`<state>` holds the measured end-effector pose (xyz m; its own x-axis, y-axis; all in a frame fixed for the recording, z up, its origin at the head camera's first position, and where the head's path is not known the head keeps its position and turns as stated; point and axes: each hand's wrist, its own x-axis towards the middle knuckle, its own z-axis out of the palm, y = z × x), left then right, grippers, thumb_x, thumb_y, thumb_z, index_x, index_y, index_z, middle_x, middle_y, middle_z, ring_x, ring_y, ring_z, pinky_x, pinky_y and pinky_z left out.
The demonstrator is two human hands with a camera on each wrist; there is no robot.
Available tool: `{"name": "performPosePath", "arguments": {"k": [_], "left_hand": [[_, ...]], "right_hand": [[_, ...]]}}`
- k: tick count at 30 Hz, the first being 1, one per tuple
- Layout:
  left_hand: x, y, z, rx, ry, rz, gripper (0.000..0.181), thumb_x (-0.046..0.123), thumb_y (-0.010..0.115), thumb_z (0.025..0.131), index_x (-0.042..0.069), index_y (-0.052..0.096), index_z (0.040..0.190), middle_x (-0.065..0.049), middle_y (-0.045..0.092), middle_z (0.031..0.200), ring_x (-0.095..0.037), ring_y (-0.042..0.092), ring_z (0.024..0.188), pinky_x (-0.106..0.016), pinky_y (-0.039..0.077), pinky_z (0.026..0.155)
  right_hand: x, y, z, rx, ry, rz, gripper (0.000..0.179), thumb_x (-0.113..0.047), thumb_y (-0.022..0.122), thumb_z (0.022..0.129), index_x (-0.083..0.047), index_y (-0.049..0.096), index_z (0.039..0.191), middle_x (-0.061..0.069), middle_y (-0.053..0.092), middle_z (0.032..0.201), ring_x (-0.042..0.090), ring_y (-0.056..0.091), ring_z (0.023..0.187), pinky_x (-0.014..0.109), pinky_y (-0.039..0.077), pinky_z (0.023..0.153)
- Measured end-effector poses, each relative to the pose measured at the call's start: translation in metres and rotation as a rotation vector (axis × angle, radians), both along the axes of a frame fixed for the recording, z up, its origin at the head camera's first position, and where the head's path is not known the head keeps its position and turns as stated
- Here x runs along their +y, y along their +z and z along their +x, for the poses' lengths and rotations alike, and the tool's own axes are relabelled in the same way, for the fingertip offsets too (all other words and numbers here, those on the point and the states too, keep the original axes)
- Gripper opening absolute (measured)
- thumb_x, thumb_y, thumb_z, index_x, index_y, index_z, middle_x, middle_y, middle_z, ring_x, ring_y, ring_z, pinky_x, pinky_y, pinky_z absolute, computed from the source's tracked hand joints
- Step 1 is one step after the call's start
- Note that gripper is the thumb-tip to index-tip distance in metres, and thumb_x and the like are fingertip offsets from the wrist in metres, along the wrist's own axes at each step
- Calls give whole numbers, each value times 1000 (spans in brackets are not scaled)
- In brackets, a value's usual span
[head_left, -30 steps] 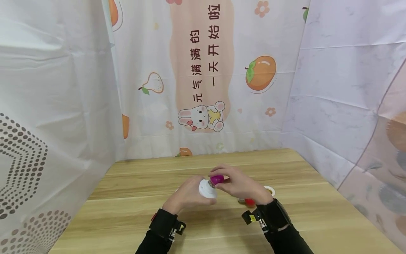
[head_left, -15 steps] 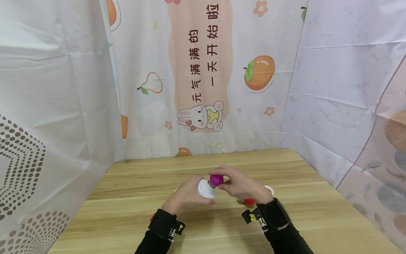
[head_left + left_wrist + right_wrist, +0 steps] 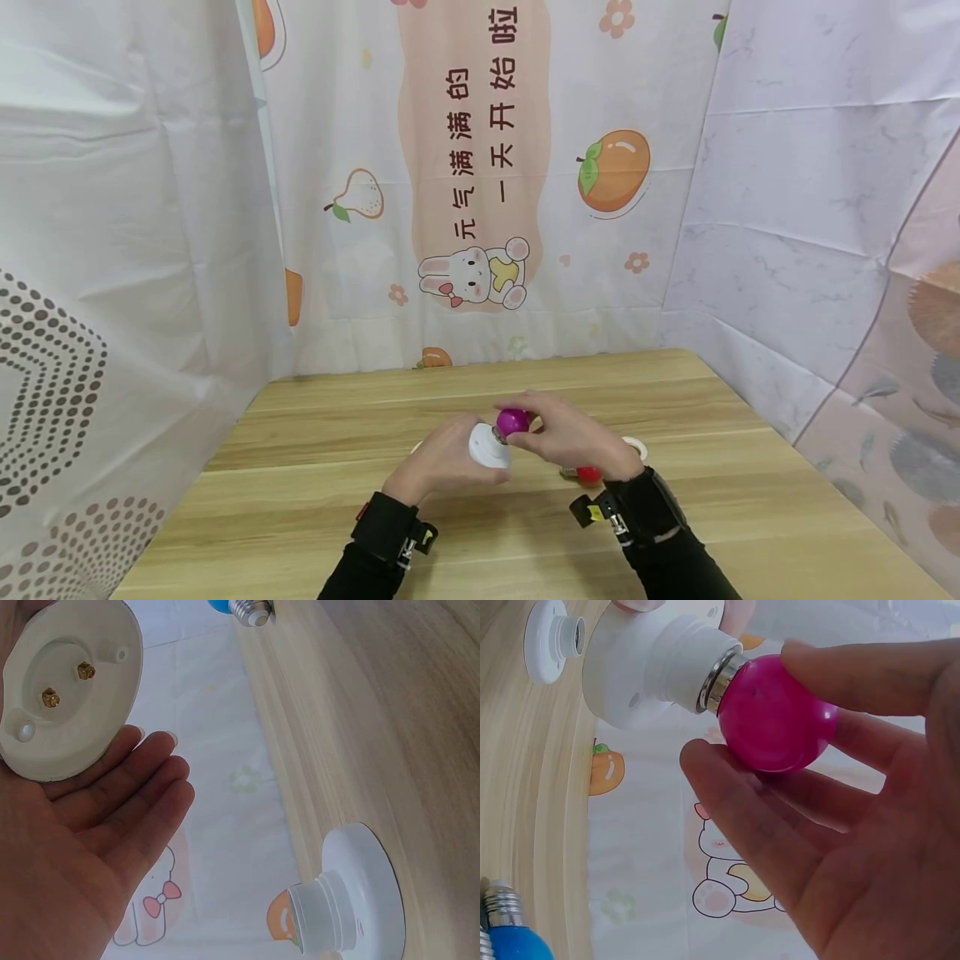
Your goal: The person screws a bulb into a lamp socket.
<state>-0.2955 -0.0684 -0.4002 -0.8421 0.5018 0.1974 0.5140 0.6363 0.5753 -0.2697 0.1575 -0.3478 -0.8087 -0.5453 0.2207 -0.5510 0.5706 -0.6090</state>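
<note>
Three patterned curtains (image 3: 615, 275) enclose a wood-grain table (image 3: 285, 483). Above it, left hand (image 3: 442, 458) grips white lamp holder (image 3: 487, 450); fingers of right hand (image 3: 566, 437) pinch magenta bulb (image 3: 513, 422) at holder's mouth.

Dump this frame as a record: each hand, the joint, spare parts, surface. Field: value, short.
left_hand: left hand holds white socket
right_hand: right hand holds magenta bulb between thumb and fingers
joint: bulb's metal base at socket mouth, part of the metal showing
spare_socket: second white socket, on table
spare_bulbs: blue bulb; red bulb
surface: wood-grain table
</note>
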Motion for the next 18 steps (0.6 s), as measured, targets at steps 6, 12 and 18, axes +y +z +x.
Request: {"name": "performPosePath", "arguments": {"k": [6,12,18], "left_hand": [[0,0,-1,1,-1,-5,66,57,84,67,18,60,115,12,60,94,-9,58,81,-29,50,67],[-1,-1,-1,-6,-8,-3,65,57,83,68,18,60,115,11,60,94,-9,58,80,-30,50,66],[0,-2,-1,-19,-9,7,67,59,83,68,18,60,116,11,61,95,-10,59,81,-30,51,66]], "right_hand": [[-1,0,-1,4,-43,17,49,-25,73,96,-13,60,141,-3,65,121,15,60,102,31,54,84],[-2,0,0,18,-74,8,51,-31,73,95,-12,60,141,-4,64,119,14,59,101,33,53,85],[-3,-1,-2,63,-16,-53,51,-27,73,96,-13,58,142,3,59,136,16,61,109,32,55,91]]}}
